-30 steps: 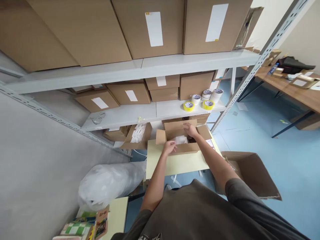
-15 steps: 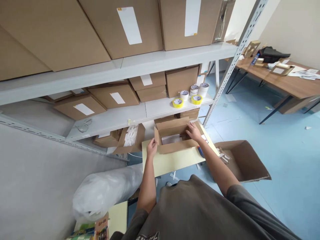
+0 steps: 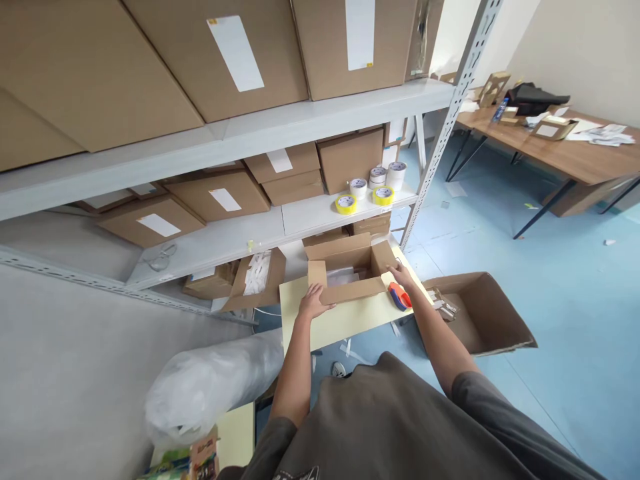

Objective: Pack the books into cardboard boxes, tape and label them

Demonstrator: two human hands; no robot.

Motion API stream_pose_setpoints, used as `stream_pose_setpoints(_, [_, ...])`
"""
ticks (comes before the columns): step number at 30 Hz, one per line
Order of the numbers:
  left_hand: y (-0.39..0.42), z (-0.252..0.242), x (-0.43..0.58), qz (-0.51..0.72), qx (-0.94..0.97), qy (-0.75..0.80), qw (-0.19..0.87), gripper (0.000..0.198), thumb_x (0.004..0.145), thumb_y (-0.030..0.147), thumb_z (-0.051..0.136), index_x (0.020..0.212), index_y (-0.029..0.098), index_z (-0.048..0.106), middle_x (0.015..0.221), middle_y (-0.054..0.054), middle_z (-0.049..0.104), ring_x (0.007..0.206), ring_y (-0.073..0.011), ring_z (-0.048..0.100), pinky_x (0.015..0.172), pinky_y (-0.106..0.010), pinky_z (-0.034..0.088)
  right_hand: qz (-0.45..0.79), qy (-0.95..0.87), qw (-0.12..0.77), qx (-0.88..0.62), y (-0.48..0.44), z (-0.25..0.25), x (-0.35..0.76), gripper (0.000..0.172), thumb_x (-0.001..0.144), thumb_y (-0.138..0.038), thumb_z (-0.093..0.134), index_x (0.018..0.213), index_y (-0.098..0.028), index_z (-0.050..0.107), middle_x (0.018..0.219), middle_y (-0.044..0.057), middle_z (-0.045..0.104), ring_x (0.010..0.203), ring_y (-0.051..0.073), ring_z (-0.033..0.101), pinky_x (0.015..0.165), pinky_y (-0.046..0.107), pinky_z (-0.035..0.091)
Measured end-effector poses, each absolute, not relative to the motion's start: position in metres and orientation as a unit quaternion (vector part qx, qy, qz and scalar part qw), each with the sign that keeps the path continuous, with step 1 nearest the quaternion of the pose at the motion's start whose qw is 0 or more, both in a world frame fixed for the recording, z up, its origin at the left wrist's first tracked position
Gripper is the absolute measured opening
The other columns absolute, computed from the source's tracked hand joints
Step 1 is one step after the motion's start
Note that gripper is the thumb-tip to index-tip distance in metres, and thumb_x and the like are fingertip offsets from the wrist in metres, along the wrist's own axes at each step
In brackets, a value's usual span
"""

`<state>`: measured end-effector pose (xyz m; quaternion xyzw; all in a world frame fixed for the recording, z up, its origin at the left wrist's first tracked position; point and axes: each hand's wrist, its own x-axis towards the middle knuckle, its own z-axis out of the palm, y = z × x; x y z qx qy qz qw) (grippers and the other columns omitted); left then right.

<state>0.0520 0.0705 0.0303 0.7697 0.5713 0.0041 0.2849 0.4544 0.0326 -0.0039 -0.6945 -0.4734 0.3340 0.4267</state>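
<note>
Brown box (image 3: 350, 291), pale-yellow table (image 3: 345, 320), red-and-blue tool (image 3: 399, 296).

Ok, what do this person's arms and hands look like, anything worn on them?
Both arms are bare below the short sleeves of a dark grey-brown T-shirt. The left hand and right hand wear no gloves; no watch or rings show, though the hands are small in view.

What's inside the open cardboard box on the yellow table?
The open brown cardboard box shows pale, shiny wrapped contents on its floor. Its near wall covers the front part, so nothing more can be told.
</note>
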Motion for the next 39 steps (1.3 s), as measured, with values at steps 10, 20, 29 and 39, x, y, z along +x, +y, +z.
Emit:
stream_pose_setpoints(10, [0.073,0.067,0.004,0.041,0.672,0.673,0.308,0.054,0.069,0.073,0.086,0.097,0.026,0.085,0.109,-0.013,0.082,0.121,-0.0389,0.071,0.101,-0.039,0.051,0.481,-0.599,0.311,-0.560,0.036,0.012,0.394,0.078,0.077,-0.065,0.083,0.144,-0.027,0.071,0.157,0.010,0.062,0.148,0.035,0.054,0.123,0.051,0.043])
stream_pose_setpoints(20, [0.093,0.042,0.024,0.170,0.629,0.732,0.199,0.118,0.076,0.063,0.086,0.171,0.023,0.030,0.175,-0.022,0.031,0.156,-0.0465,0.037,0.122,-0.056,0.036,0.305,-0.445,0.431,-0.724,0.043,-0.027,0.322,0.080,0.086,-0.065,0.067,0.149,-0.018,0.057,0.146,0.019,0.067,0.126,0.035,0.067,0.105,0.045,0.056])
stream_pose_setpoints(29, [0.161,0.071,0.022,0.203,0.751,0.608,0.155,0.099,0.085,0.035,0.080,0.171,0.022,0.032,0.176,-0.013,0.033,0.166,-0.0382,0.014,0.132,-0.049,0.020,0.214,-0.483,0.373,-0.763,0.054,-0.037,0.311,0.096,0.091,-0.057,0.061,0.170,-0.015,0.025,0.166,0.023,0.042,0.155,0.038,0.040,0.123,0.052,0.040])
stream_pose_setpoints(39, [0.135,0.018,0.000,0.220,0.675,0.666,0.227,0.042,0.095,0.043,0.069,0.132,0.023,0.071,0.147,-0.016,0.063,0.140,-0.0337,0.054,0.118,-0.042,0.040,0.205,-0.531,0.320,-0.758,0.046,-0.047,0.304,0.062,0.103,-0.047,0.047,0.159,-0.021,0.054,0.173,0.018,0.035,0.156,0.038,0.042,0.124,0.051,0.041])
